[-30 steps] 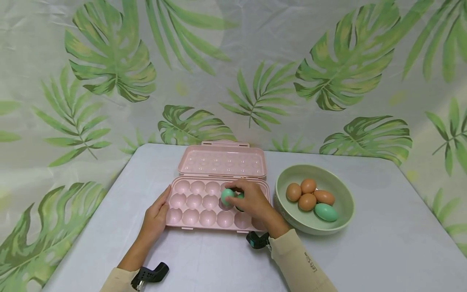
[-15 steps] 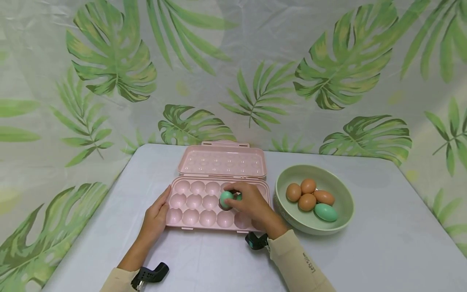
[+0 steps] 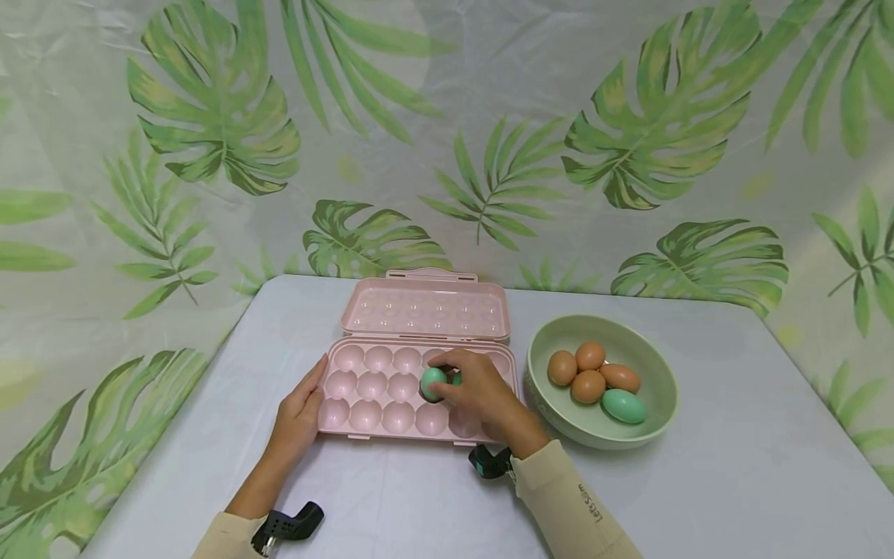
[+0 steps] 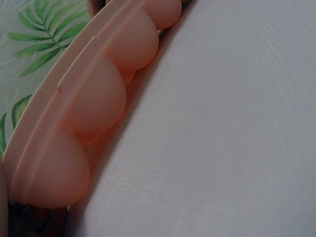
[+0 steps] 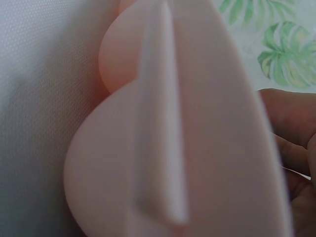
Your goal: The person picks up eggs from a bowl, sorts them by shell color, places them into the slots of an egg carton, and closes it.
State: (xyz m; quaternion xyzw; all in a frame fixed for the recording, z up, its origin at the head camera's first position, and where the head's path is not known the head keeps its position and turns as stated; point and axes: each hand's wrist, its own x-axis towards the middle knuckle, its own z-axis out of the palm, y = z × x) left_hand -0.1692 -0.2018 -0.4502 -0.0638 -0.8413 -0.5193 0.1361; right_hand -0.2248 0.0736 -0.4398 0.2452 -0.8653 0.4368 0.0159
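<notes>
A pink plastic egg tray [image 3: 372, 386] lies on the table with its lid folded back. My left hand [image 3: 298, 415] grips its left end; in the left wrist view, dark fingers [image 4: 37, 219] show beneath the rim. My right hand [image 3: 482, 384] pinches a green egg [image 3: 433, 383] between thumb and fingers, low in a middle-row cup. A second green egg [image 3: 457, 378] is mostly hidden behind those fingers. The right wrist view shows the tray's front side [image 5: 212, 123] up close, with right-hand fingers [image 5: 291, 116] beyond it and the egg hidden.
Right of the tray stands a light green bowl [image 3: 545, 411] holding several brown eggs [image 3: 588, 386] and one green egg [image 3: 624, 406]. The open lid [image 3: 426, 307] lies behind the tray. A leaf-patterned cloth [image 3: 489, 116] hangs behind the white table [image 3: 754, 435].
My right hand has moved the green egg slightly left and down into its cup, then nearly stopped. The left hand keeps its place on the tray.
</notes>
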